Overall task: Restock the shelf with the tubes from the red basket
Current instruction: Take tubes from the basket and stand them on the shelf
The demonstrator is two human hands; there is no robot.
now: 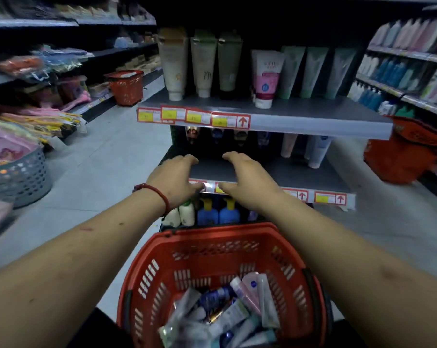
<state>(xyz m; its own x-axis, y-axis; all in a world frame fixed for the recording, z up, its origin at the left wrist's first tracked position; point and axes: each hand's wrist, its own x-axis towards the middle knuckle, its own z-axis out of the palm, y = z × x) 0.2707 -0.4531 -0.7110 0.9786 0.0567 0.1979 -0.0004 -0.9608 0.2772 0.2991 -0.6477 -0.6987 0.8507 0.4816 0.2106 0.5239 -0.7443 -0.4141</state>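
Tubes [227, 312] heaped loose in basket [212, 231], low centre, none taken. Left hand [177, 177] and right hand [247, 174] hover at middle shelf [300, 172] edge, fingers spread, gripping nothing. Tubes likely light, soft-walled, slick. Best pinched mid-body or by the stiffer cap end.

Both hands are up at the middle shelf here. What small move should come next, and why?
Probably lower one hand, say the right hand, into the red basket and grip a tube. Both it and the left hand are at the middle shelf holding nothing, the tubes lie piled in the basket, and the shelf's front left is bare.
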